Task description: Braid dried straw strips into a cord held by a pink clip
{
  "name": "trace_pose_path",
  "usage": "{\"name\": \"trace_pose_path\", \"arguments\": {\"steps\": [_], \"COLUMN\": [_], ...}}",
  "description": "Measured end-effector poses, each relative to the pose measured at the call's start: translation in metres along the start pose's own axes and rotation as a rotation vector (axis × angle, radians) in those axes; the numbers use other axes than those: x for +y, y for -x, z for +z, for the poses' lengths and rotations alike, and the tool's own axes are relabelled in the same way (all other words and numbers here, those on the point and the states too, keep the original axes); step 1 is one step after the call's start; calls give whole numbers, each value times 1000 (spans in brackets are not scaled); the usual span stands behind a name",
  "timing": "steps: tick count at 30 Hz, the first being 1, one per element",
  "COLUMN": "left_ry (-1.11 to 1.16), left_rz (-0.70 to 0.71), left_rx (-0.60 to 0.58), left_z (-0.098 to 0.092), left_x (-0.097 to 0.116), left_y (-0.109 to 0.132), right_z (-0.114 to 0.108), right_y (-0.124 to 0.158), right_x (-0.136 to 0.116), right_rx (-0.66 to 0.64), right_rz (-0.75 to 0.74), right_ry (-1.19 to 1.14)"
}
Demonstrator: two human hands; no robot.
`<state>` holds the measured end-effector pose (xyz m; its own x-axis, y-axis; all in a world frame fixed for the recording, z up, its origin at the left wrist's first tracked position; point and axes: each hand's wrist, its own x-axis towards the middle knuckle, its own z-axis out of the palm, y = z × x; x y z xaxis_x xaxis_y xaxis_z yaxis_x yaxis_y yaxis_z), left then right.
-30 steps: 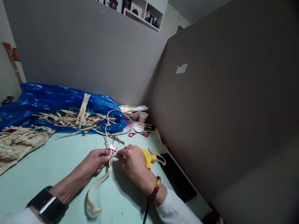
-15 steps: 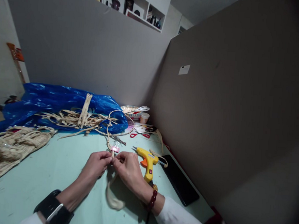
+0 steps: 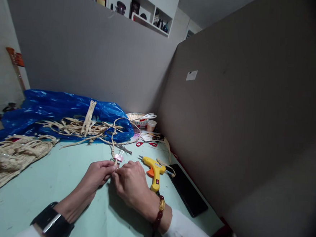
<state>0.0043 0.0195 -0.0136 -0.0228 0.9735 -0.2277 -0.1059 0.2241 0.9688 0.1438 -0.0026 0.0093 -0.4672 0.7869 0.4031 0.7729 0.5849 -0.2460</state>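
1. The straw rope [image 3: 113,144] is over the counter [image 3: 94,218], in front of the person. A pink clip [image 3: 118,158] bites it just above the fingertips.
2. The left hand [image 3: 100,174] pinches the rope below the clip, thumb and finger pressed together.
3. The right hand [image 3: 132,181] is curled in, its fingertips pinching the rope right beside the left ones (its knuckles hide the loose end).
4. The rope looks light and bendy, a bit rough, and not slippery. Thin strips like these might split if yanked.
5. A good place to hold it is close under the clip, with soft fingertips.
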Motion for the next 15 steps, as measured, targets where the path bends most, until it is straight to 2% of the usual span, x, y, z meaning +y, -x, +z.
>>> {"name": "trace_pose_path", "arguments": {"steps": [2, 5, 11, 15], "left_ry": [-6, -22, -123, -197], "left_rz": [10, 9, 48, 145], "left_rx": [2, -23, -73, -96], "left_z": [0, 0, 0, 0], "left_x": [1, 7, 11, 10], "left_y": [1, 4, 4, 3], "right_z": [-7, -14, -5, -4], "right_y": [-2, -7, -18, -20], "right_x": [3, 13, 27, 23], "right_rx": [19, 71, -236, -276], "right_rz": [27, 149, 133, 191], "right_ry": [-56, -202, -693, -634]}}
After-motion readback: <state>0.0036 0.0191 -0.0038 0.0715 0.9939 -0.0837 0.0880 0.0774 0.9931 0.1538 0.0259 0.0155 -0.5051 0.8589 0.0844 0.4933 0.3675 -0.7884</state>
